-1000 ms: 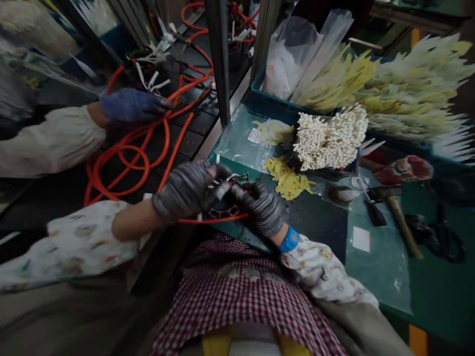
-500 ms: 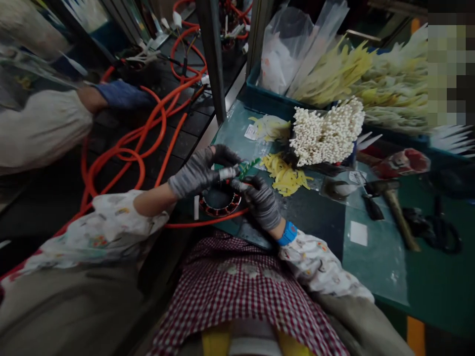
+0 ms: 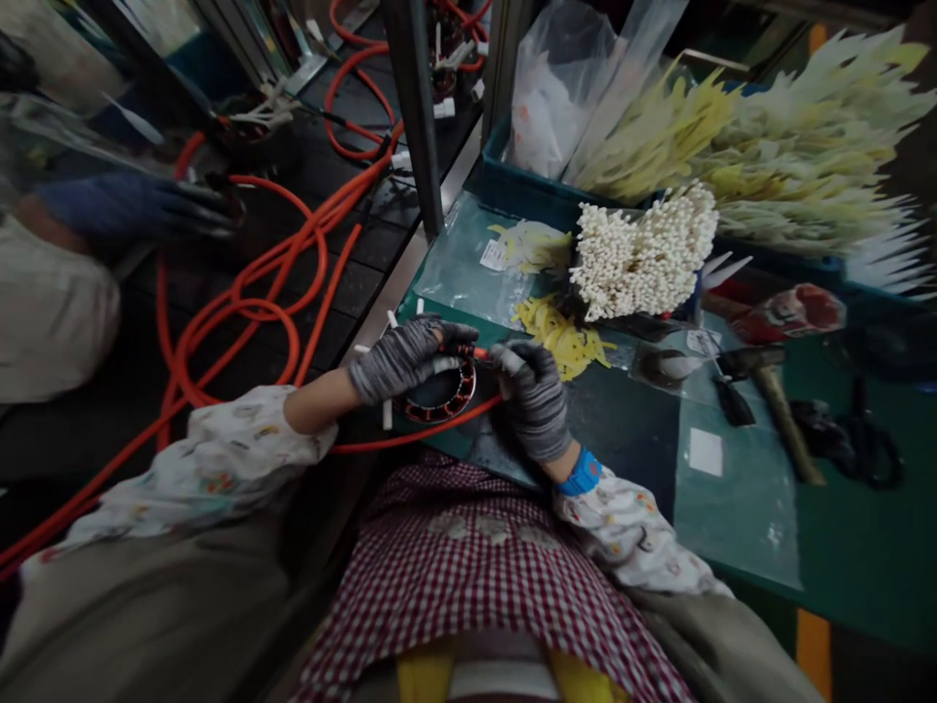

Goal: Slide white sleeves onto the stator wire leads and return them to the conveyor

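Observation:
Both my hands wear grey striped gloves, the fingertips pale. Between them is a short orange-red cord (image 3: pixel 480 353) with a dark part at its left end. My left hand (image 3: pixel 402 359) lies over the far rim of a ring-shaped motor stator (image 3: pixel 463 392) and pinches the cord's dark end. Fingers of my right hand (image 3: pixel 533 395) close on its other end. Red and black windings line the ring, which rests on the bench; white tubes (image 3: pixel 387 414) stick out around it. A long orange cable (image 3: pixel 410 442) passes in front of the ring toward my right hand.
Yellow strips (image 3: pixel 562 337) and a box of white sticks (image 3: pixel 640 256) stand beyond my right hand. A hammer (image 3: pixel 783 420) and scissors (image 3: pixel 875 444) lie at right. Left of a metal post (image 3: pixel 415 117), orange cables loop near another person's blue-gloved hand (image 3: pixel 132 207).
The green-and-white striped piece between my hands is out of sight; an orange-red cord shows there instead. My right hand has shifted slightly right. The other person's blue-gloved hand has moved left.

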